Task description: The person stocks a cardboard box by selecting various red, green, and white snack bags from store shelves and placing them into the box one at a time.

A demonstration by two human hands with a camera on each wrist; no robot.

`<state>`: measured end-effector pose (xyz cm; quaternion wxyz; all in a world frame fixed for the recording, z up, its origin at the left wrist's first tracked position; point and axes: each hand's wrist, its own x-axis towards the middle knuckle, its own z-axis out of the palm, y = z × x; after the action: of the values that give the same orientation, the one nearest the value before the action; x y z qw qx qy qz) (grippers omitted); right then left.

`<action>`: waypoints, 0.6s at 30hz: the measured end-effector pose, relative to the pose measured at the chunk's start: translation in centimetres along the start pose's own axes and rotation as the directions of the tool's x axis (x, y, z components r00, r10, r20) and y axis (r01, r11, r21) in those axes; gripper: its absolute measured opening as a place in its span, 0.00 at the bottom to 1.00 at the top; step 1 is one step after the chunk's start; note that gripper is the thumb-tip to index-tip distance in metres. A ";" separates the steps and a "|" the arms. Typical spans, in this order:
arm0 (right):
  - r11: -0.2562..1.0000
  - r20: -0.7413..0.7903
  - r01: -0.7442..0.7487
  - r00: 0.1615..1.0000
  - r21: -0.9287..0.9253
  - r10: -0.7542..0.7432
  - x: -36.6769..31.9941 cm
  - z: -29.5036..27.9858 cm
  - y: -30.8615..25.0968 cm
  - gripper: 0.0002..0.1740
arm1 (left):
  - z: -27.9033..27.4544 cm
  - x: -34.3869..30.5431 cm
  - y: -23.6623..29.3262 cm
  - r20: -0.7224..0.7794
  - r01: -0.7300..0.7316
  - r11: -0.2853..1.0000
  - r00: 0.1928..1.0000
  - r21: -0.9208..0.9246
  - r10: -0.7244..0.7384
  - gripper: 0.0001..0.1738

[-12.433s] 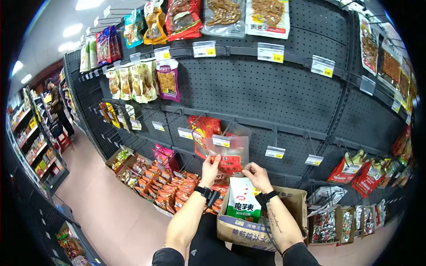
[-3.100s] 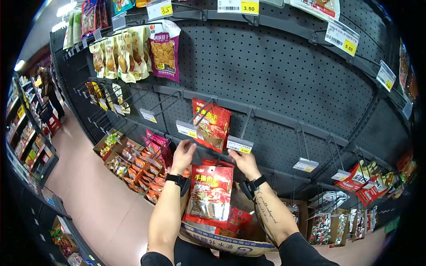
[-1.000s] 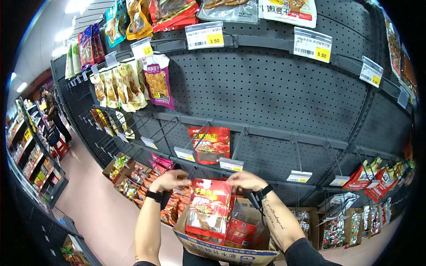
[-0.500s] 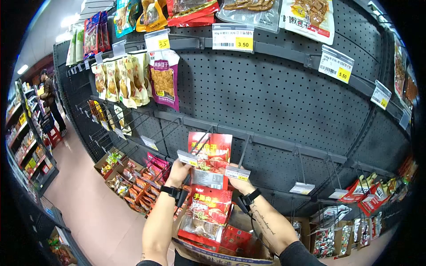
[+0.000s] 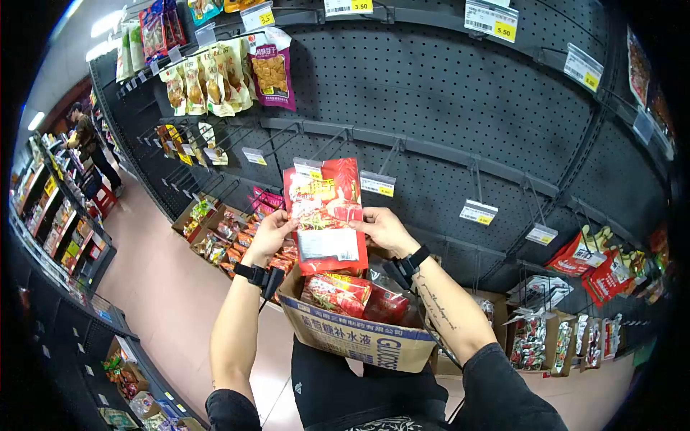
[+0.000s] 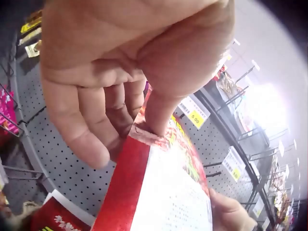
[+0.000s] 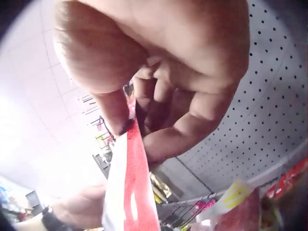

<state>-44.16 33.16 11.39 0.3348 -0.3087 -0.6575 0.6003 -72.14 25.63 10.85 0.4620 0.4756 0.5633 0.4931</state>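
Left hand: the left hand [image 5: 271, 235] is pinching one side edge of the red packet [image 5: 325, 215], its thumb pressing on the face and its fingers bending behind; the pinch is closing down to the packet's thin edge.

Right hand: the right hand [image 5: 384, 230] is gripping the opposite edge in the same way, thumb and forefinger closing on it with the other fingers curling loosely (the right wrist view is showing this nearly edge-on).

Red packet: it is hanging roughly upright between the hands, its white printed panel facing the person and its upper part reaching behind a price tag [image 5: 307, 169].

Carton: the printed cardboard carton [image 5: 359, 337] is sitting below the packet, above the person's legs, and is holding other red packets [image 5: 338, 293].

Rack: the dark perforated panel [image 5: 445, 93] is rising behind, with a purple packet [image 5: 272, 72] hanging beside pale packets [image 5: 215, 75] at the upper left.

Aisle: another person [image 5: 92, 140] is standing at the far left, near a red basket [image 5: 104, 201].
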 end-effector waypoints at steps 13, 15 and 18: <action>0.971 -0.072 0.192 0.981 0.144 -0.183 -2.0 2.9 -0.7 0.14 | 0.7 -2.4 1.8 -0.058 -0.149 0.867 0.989 -0.476 0.138 0.03; 0.975 -0.090 0.223 0.971 0.004 -0.221 -1.3 2.7 -0.8 0.13 | 1.0 -1.8 1.6 -0.122 -0.200 0.849 0.979 -0.489 0.160 0.04; 0.981 -0.075 0.188 0.979 -0.038 -0.191 -1.8 3.4 -1.7 0.13 | 1.1 -1.7 0.5 -0.162 -0.123 0.882 0.985 -0.455 0.054 0.05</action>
<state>-45.85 29.53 12.81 0.4114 -0.2730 -0.6792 0.5430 -70.85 24.09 11.30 0.4970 0.3399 0.4388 0.6670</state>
